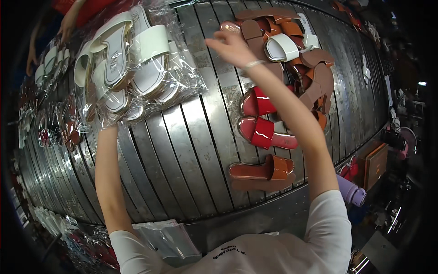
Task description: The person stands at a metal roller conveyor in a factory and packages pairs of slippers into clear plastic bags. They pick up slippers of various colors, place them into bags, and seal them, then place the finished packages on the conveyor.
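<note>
Clear plastic bags of white slide sandals are piled at the upper left. My left hand reaches in at the near edge of this pile; its fingers are hidden behind the film and sandals. Over the slats, right of the bags, my right hand is open and holds nothing, its fingers stretched leftward. A brown sandal lies just beyond it. Loose brown sandals and a white slide form a heap to its right. Below my right forearm are red slides and a brown pair.
The metal slatted conveyor runs across the view. More bagged sandals lie at the far left, near another person's hands. Flat plastic bags rest by my body. A purple roll and an orange-brown box stand right.
</note>
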A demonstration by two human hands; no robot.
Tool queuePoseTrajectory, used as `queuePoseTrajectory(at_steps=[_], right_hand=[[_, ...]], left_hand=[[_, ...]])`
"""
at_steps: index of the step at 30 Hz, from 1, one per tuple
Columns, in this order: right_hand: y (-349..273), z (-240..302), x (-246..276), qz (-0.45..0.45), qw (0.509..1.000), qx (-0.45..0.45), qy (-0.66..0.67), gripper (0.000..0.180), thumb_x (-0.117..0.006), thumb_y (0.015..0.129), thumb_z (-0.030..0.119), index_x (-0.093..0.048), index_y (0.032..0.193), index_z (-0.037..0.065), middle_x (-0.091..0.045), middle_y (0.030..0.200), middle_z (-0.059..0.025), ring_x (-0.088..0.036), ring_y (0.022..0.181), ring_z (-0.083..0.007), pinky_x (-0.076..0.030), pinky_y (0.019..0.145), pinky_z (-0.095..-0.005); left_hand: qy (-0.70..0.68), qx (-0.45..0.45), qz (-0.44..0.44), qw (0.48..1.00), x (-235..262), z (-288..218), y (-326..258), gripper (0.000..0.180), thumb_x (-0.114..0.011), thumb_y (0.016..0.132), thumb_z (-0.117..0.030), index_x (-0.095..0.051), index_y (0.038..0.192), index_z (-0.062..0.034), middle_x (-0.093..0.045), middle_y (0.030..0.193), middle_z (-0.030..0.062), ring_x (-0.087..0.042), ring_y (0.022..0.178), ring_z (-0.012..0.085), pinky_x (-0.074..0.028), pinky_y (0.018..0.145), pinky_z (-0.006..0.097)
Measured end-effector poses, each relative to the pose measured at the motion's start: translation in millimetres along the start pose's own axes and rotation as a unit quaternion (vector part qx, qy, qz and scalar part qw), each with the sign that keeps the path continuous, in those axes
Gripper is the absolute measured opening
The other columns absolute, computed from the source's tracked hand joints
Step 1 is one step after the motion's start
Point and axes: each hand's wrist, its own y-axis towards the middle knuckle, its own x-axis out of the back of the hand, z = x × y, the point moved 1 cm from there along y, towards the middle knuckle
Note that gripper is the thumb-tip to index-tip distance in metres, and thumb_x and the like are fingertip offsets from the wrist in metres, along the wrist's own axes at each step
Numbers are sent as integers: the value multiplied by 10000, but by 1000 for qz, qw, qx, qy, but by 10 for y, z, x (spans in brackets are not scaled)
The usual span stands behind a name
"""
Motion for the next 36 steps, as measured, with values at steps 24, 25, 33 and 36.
queuePoseTrajectory(at_steps=[24,25,33,36], right_hand=[[-2867,-1050,352,-38,984,-162,60,398,-704,764,312,-631,988,-9,-681,815,-102,-644,733,-175,-481,676,-302],[-2906,-928,404,-69,975,-159,143,361,-691,785,279,-628,997,-6,-676,827,-81,-624,725,-143,-471,668,-278],[-3653,825,884,-140,905,-111,385,226,-614,869,130,-592,1051,-3,-640,964,-44,-575,835,-66,-456,739,-220],[-4155,1427,837,-47,974,-36,218,194,-605,857,105,-585,1010,-13,-630,943,-56,-567,858,-105,-456,755,-247]], left_hand=[[16,-74,24,997,-232,-17,-742,493,-408,933,-405,-427,1264,-40,-519,1197,71,-462,1114,184,-349,952,307],[12,-71,-17,997,-454,21,-1058,456,-425,929,-378,-439,1245,-50,-522,1189,68,-474,1084,182,-357,925,302],[-11,-45,162,986,-2075,998,-4483,735,-653,792,-417,-317,1341,-61,-510,1226,112,-462,1177,212,-366,962,358],[-191,-48,221,955,-2501,1239,-5090,621,-638,838,-251,-305,1338,-96,-514,1185,89,-516,1104,228,-443,884,359]])
